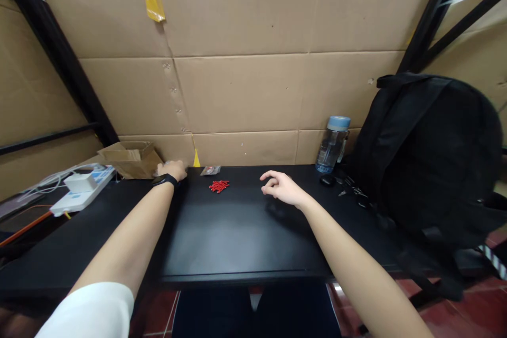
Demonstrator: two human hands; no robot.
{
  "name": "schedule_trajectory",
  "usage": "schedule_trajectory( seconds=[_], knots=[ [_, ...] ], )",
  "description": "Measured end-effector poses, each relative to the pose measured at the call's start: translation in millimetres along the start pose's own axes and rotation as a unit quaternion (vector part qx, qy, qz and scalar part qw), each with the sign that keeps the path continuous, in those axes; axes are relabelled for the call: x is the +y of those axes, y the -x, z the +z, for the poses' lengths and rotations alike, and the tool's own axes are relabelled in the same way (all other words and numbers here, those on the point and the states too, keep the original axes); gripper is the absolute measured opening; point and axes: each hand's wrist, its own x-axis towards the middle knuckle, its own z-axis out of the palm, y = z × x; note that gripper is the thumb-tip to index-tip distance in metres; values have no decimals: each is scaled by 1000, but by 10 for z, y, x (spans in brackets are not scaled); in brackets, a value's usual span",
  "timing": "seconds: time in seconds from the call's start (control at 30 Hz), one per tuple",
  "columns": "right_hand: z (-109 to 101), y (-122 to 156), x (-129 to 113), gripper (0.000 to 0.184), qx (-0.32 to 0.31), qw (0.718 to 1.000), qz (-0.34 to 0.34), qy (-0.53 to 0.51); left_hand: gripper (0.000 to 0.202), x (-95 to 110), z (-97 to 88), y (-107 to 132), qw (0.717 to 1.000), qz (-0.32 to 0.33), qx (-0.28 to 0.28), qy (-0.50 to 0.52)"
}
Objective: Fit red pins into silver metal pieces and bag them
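View: head camera, over the worktop (237,243).
Left hand (173,170): far left, just beside the open cardboard box (137,162); blurred, cannot tell whether its fingers grip anything.
Right hand (283,188): above the worktop, right of the red pieces; fingers loosely curved, thumb apart, nothing held.
Red pieces (219,186): small heap, far side, between the hands.
Clear packet (210,170): just beyond the heap.
Bottle (332,147): far right, upright, blue lid.
Backpack (431,163): black, right.
Power strip (83,191): left.
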Motion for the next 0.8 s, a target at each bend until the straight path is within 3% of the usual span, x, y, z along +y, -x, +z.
schedule_trajectory(
  seconds=[0.23,0.4,0.63,0.8],
  knots=[
    [13,-42,73,29,-3,1000,-10,22,48,-20,-13,36,1000,25,6,4],
    [0,-31,66,29,2,999,-15,35,46,-14,-121,99,999,36,33,9],
    [-23,-51,96,27,6,999,-23,44,38,383,-289,355,989,103,96,36],
    [-100,-72,155,28,21,997,-16,67,61,551,-332,413,973,171,38,152]
  ],
)
